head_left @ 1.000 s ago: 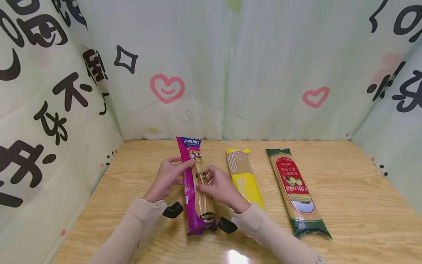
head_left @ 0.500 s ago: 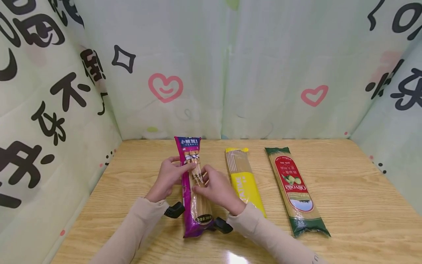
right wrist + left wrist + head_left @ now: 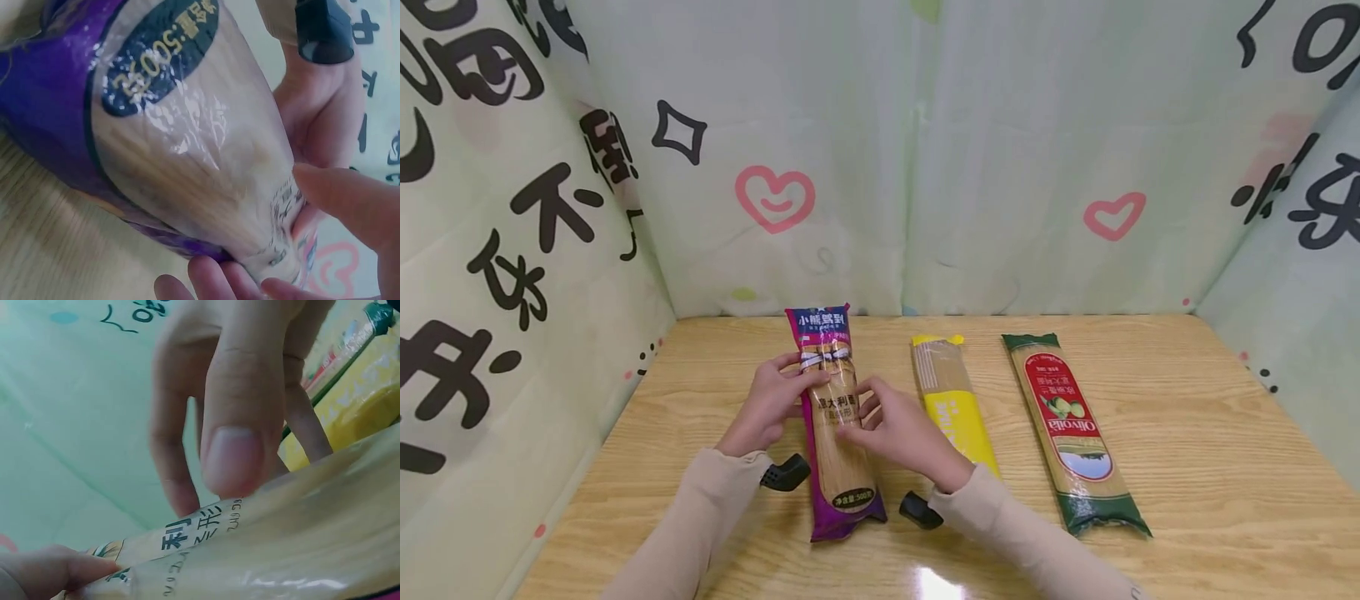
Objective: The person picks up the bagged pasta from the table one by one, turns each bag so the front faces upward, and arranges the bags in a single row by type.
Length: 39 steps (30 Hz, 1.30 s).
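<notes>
Both hands hold a purple-and-pink spaghetti pack [image 3: 842,467] with a clear window, its near end low over the table's left half. My left hand [image 3: 763,408] grips its upper left side, thumb across the front. At the right edge my right hand [image 3: 898,425] pinches the pack lower down, thumb on the front and fingers at the side. In the left wrist view, the right hand [image 3: 240,394] arches over the pack [image 3: 312,537]. Underneath the pack [image 3: 194,156], the right fingers [image 3: 206,281] show in the right wrist view, with the left hand [image 3: 322,119] behind.
A yellow pasta pack [image 3: 958,417] lies just right of the right hand. Further right is a green-ended pasta pack [image 3: 1067,425] with a red label. Printed curtains [image 3: 1000,167] enclose the wooden table [image 3: 1217,433] at the back and sides.
The spaghetti pack has turned so its window and printed front face up more fully, and its top has shifted slightly left. Both hands stay on it; the other packs lie still.
</notes>
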{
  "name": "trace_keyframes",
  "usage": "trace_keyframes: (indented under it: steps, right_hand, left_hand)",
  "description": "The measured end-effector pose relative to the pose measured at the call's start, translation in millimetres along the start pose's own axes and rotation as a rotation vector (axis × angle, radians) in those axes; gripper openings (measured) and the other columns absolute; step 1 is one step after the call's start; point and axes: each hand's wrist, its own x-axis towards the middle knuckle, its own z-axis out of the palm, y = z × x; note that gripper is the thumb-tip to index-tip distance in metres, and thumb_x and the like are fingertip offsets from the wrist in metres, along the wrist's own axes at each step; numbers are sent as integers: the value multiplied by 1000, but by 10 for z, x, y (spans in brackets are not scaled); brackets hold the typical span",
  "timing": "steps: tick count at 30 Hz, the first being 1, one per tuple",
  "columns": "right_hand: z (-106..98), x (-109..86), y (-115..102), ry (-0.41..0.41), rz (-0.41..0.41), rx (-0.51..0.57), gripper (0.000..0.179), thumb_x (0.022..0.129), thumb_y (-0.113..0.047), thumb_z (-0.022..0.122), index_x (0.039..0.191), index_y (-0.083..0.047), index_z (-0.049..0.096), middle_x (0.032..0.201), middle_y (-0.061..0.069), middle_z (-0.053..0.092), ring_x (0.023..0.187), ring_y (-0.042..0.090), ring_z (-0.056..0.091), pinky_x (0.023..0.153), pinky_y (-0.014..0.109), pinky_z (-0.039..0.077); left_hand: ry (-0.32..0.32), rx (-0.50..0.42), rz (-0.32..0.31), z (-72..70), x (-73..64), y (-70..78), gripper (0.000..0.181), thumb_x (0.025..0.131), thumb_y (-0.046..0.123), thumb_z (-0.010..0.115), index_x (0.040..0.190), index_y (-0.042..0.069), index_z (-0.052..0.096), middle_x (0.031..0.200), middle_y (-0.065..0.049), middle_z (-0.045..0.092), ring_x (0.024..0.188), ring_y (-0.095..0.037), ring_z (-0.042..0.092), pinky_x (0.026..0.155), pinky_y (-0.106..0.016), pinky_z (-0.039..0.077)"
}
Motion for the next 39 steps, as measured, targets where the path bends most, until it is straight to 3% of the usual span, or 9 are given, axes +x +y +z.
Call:
trace_keyframes:
  steps: [5, 9, 12, 18, 31, 39]
  right_hand:
    - [-39, 11, 105, -88, 40, 78, 67, 85, -32, 80, 136, -2, 47, 109, 11, 66, 93, 21, 67, 79, 33, 60]
    - [-29, -12, 220, -239, 99, 237, 78, 87, -30, 77, 147, -3, 35, 121, 16, 61, 105, 27, 65, 86, 39, 59]
    - [-18, -38, 280, -301, 127, 366, 82, 89, -26, 75, 152, -5, 27, 122, 19, 57, 110, 30, 64, 85, 40, 59]
    - [-17, -44, 278, -267, 146, 450, 81, 89, -20, 75, 151, -3, 27, 117, 21, 58, 102, 28, 66, 80, 39, 60]
    - [-74, -19, 228, -186, 181, 469, 81, 87, -17, 76, 151, 0, 29, 113, 20, 62, 91, 23, 68, 76, 37, 61]
    - [-63, -37, 143, -159, 188, 487, 79, 86, -13, 77, 150, 0, 32, 109, 20, 65, 90, 23, 71, 72, 34, 61]
  left_hand:
    - [-33, -37, -19, -31, 15, 11, 61, 91, 10, 69, 144, 2, 40, 123, -22, 63, 84, -16, 68, 69, -31, 61]
    - [-32, -57, -33, -77, 20, 21, 62, 91, 12, 70, 144, 4, 40, 122, -19, 64, 86, -17, 68, 72, -31, 61]
    - [-28, -68, -36, -104, 31, 29, 62, 91, 15, 70, 144, 6, 40, 122, -18, 63, 87, -17, 67, 73, -31, 60]
    - [-54, -71, -35, -135, 50, 21, 62, 95, 22, 67, 148, 11, 37, 131, -20, 57, 94, -20, 67, 77, -33, 61]
    - [-90, -135, -34, -143, 90, 12, 64, 97, 21, 65, 153, 16, 35, 138, -21, 54, 98, -19, 68, 79, -33, 60]
    - [-83, -32, -32, -172, 107, 30, 65, 97, 25, 66, 154, 19, 36, 137, -19, 58, 100, -19, 69, 83, -33, 60]
